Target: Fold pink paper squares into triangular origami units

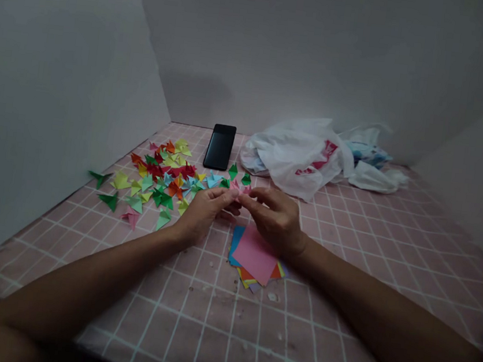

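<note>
Between my two hands is a small pink folded paper piece [235, 185], partly covered by my fingers. My left hand [205, 212] pinches it from the left, thumb on top. On the other side, the thumb and index finger of my right hand [278, 217] close on its right part. Just below my right hand lies a fanned stack of square paper sheets [255, 256], pink on top, with blue, orange, yellow and purple edges showing. To the left of my left hand spreads a pile of folded paper cranes [162, 197] in many colours.
A black phone [220, 146] lies behind the cranes. White plastic bags [309, 154] with red print sit at the back right, beside a blue-and-white package [367, 153]. A pink checked cloth [190, 326] covers the surface, and pale walls [282, 52] close in the back and sides.
</note>
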{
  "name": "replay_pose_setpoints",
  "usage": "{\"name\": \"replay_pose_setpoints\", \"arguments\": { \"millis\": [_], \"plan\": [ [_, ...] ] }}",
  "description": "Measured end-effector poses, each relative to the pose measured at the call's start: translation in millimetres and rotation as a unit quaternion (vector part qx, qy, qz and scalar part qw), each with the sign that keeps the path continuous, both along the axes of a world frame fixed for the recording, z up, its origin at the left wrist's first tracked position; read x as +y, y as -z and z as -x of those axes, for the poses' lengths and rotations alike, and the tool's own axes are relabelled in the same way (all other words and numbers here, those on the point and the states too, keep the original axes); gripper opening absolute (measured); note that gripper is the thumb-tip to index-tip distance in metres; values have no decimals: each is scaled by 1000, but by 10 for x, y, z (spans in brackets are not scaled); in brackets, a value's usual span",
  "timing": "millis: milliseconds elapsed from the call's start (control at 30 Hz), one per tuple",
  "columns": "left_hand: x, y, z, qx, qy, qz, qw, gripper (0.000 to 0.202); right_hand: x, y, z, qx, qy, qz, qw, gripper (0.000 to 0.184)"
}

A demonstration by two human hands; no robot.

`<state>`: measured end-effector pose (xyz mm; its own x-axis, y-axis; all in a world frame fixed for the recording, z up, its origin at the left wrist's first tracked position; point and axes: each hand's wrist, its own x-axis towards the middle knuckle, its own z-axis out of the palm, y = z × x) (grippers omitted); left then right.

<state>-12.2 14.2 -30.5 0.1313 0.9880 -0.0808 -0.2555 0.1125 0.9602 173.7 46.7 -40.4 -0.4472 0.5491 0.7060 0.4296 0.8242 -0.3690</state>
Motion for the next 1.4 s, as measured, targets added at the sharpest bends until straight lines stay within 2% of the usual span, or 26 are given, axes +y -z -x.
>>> {"name": "replay_pose_setpoints", "arguments": {
  "millis": [67, 133, 200, 233, 300, 367, 433, 467, 533, 633, 733, 900, 1033, 1133, 1200, 1333, 1400],
  "plan": [
    [5, 9, 12, 5, -17, -14, 1000, 36, -4, 19, 16, -21, -12, -23, 999, 24],
    [16, 6, 29, 28, -35, -32, 998, 36, -20, 16, 47, 10, -27, -12, 1000, 18],
    [22, -8, 39, 61, -41, -52, 996, 37, -42, -7, 85, 75, -32, 46, 996, 15],
    [22, -15, 38, 75, -37, -61, 995, 37, -52, -22, 103, 105, -30, 97, 989, 14],
    [17, -29, 27, 85, -23, -69, 994, 36, -65, -51, 132, 153, -47, 235, 959, 15],
    [9, -35, 11, 80, -16, -68, 994, 36, -68, -67, 150, 188, -86, 363, 909, 20],
    [4, -34, 2, 84, -15, -66, 994, 36, -66, -69, 157, 210, -118, 437, 867, 26],
    [4, -33, 2, 91, -15, -66, 994, 37, -64, -66, 159, 217, -126, 454, 855, 27],
    [6, -27, 8, 106, -13, -68, 992, 39, -64, -60, 160, 226, -127, 467, 845, 28],
    [10, -17, 22, 119, -10, -79, 990, 37, -75, -54, 169, 224, -109, 465, 849, 29],
    [3, -4, 21, 128, -7, -93, 987, 31, -98, -49, 187, 203, -73, 437, 874, 27],
    [-20, 7, -8, 137, -14, -103, 985, 26, -148, -16, 211, 145, -27, 325, 934, 20],
    [-35, 1, -22, 136, -22, -120, 983, 24, -188, 8, 222, 125, -31, 297, 946, 21],
    [-41, 7, -25, 112, -22, -108, 988, 25, -198, 5, 228, 135, -40, 332, 933, 23],
    [-42, 19, -25, 101, -26, -98, 990, 27, -193, -7, 229, 151, -52, 375, 913, 23],
    [-38, 43, -17, 102, -33, -91, 990, 29, -180, -31, 231, 203, -100, 477, 849, 27],
    [-36, 46, -13, 116, -39, -105, 987, 29, -183, -35, 232, 221, -118, 506, 825, 29]
  ]
}}
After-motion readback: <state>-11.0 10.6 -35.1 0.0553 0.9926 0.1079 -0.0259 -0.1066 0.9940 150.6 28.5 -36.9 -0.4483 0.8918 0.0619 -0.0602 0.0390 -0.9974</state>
